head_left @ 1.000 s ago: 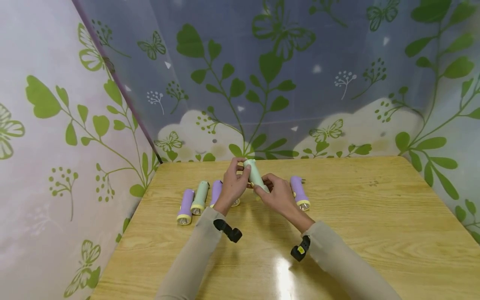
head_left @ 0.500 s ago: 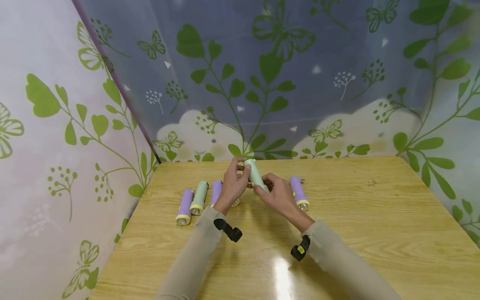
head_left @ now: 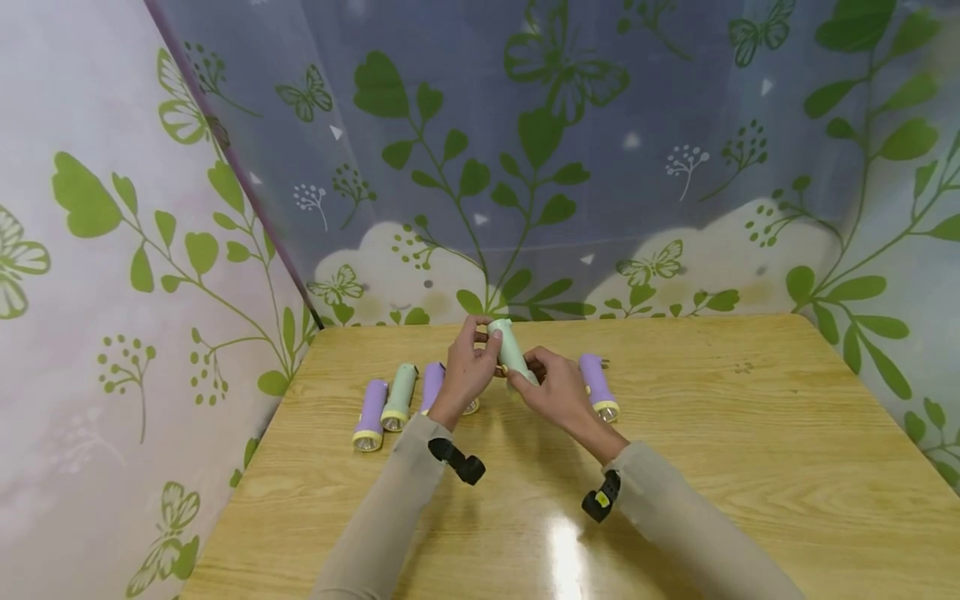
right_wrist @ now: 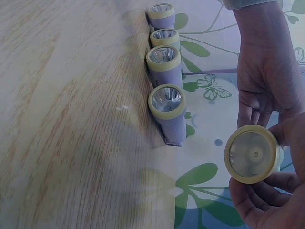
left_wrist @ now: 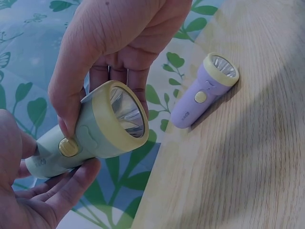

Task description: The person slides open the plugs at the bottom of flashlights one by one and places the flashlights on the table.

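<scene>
A pale green flashlight (head_left: 510, 346) with a yellow rim is held by both hands above the far part of the table, lens end tilted toward the camera. My left hand (head_left: 471, 367) grips it near the tail, thumb along the body. My right hand (head_left: 553, 387) holds it near the head. In the left wrist view the right thumb presses on the yellow switch (left_wrist: 68, 147), just behind the lens (left_wrist: 127, 112). The right wrist view looks straight into the round lens (right_wrist: 250, 154), with the fingers of both hands around the body behind it.
On the wooden table (head_left: 712, 467), a purple flashlight (head_left: 370, 414), a green flashlight (head_left: 400, 397) and a purple flashlight (head_left: 432, 385) lie at left. A further purple flashlight (right_wrist: 169, 107) is mostly hidden by my left hand in the head view. Another purple flashlight (head_left: 598, 387) lies at right.
</scene>
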### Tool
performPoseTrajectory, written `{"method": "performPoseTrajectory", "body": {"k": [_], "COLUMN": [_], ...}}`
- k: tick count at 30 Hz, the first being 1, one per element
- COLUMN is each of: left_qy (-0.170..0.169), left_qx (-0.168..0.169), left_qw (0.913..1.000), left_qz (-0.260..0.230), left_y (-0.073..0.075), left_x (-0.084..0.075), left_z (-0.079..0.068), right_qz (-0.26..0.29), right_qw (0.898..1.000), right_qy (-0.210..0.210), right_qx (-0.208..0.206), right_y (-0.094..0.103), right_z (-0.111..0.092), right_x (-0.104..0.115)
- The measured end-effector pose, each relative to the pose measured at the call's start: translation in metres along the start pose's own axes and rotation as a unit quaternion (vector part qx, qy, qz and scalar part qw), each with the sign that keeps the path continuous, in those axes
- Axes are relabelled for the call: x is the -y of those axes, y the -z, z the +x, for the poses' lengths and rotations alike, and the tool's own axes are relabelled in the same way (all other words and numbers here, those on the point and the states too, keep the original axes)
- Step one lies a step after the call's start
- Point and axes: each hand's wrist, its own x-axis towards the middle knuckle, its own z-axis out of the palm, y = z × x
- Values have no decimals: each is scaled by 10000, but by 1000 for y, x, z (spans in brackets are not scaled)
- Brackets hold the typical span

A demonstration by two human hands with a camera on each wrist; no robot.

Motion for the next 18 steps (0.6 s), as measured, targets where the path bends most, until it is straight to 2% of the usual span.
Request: {"method": "performPoseTrajectory", "body": {"k": [18], "left_qy": [8], "left_qx": [5], "left_qw": [10000], "left_qz": [43], "left_y": [0], "left_x": [-3], "left_z": [1], "right_qz": [-133], "right_qw": [9999], "right_qy": [23], "right_qx": [-40], "right_y": [0], "right_z": [2], "right_x": [1]}}
